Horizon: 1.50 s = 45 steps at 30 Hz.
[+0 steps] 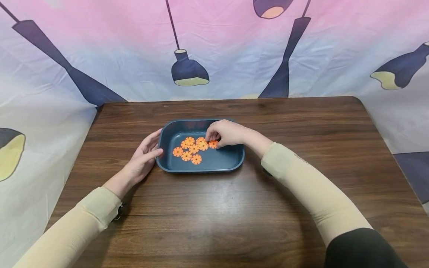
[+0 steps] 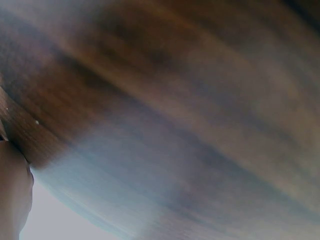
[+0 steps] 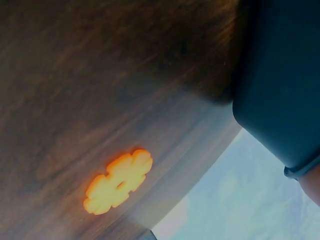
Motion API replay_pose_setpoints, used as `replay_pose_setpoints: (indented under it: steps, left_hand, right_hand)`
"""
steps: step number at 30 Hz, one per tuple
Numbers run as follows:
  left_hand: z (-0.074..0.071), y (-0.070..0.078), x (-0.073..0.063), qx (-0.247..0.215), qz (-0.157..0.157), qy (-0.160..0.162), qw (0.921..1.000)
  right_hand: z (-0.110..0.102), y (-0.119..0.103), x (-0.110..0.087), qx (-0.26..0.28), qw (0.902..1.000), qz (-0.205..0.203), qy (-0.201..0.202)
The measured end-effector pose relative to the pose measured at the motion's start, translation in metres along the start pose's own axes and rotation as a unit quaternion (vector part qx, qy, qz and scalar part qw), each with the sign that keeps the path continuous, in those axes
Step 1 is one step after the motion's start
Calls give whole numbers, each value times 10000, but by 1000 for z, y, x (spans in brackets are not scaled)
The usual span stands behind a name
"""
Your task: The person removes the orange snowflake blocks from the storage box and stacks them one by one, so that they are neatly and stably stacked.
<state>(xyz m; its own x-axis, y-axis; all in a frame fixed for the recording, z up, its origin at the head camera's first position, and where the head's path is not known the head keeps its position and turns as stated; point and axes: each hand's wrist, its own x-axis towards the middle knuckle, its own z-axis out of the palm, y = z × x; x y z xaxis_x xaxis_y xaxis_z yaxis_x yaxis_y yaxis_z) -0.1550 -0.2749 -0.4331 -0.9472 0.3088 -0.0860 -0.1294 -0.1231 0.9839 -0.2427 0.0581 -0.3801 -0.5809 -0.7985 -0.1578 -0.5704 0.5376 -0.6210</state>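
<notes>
A dark blue rectangular tray [image 1: 218, 163] sits on the table, with several orange flower-shaped discs [image 1: 194, 149] spread inside it, some overlapping. My left hand [image 1: 142, 158] holds the tray's left end, its thumb at the rim and its fingers along the outer wall. Over the tray's right side, my right hand [image 1: 229, 132] pinches one orange flower-shaped disc [image 1: 213, 144] between thumb and fingers, close to the tray floor. In the right wrist view another orange disc [image 3: 120, 184] lies on the table outside the tray [image 3: 280, 80]; in the head view I cannot make it out.
The brown wooden table [image 1: 214, 216] extends around the tray on all sides. A cloth backdrop [image 1: 228, 48] printed with lamps hangs behind its far edge. The left wrist view shows mostly blurred wood [image 2: 175, 125].
</notes>
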Motion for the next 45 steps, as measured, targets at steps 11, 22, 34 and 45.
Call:
replay_pose_setpoints:
  steps: [11, 22, 34, 45]
  left_hand:
    - [0, 1, -1, 16, -48, 42, 10000]
    - [-1, -1, -3, -19, -30, 40, 10000]
    - [1, 0, -1, -35, -32, 16, 10000]
    - [2, 1, -1, -45, -10, 6, 10000]
  right_hand:
    - [3, -4, 3, -416, 9991, 59, -51]
    - [7, -5, 5, -686, 9975, 16, -160]
    - [9, -4, 5, -823, 9965, 24, -166]
    - [8, -4, 3, -768, 9969, 33, -161]
